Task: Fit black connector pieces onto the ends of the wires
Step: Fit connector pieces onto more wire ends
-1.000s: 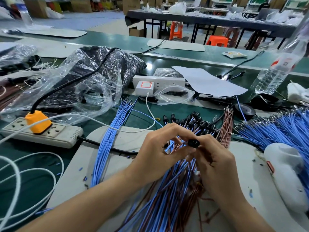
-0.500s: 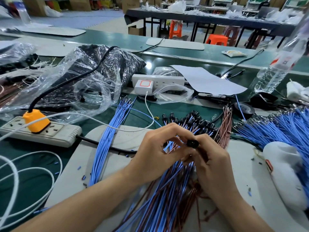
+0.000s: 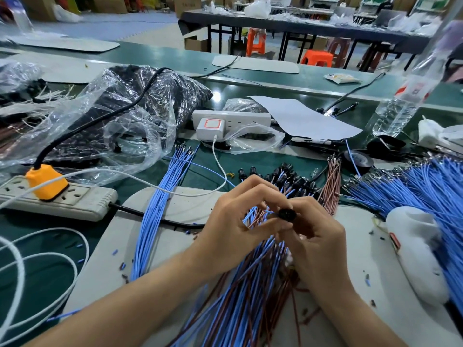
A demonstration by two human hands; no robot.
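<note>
At nine o'clock from the hands lies a grey power strip (image 3: 75,204) with an orange plug (image 3: 46,182) in it. Closer in, at about ten o'clock, a loose blue bundle (image 3: 160,204) runs down the pale mat (image 3: 180,221).

The left forearm comes in from seven o'clock. The left hand (image 3: 238,221) is arched with knuckles up, its fingers curled toward the thumb and pinching a blue wire (image 3: 270,212) near its tip. That tip meets the black connector (image 3: 286,213), which sits between the two hands above the heap of blue and brown wires (image 3: 238,304).

The right hand (image 3: 317,237) enters from five o'clock with its back to the camera. Its thumb and forefinger are curled round the connector and its other fingers are folded under.

At twelve o'clock lies a cluster of fitted connectors (image 3: 293,176). At three o'clock a white tool (image 3: 416,251) rests beside more blue wires (image 3: 431,186).
</note>
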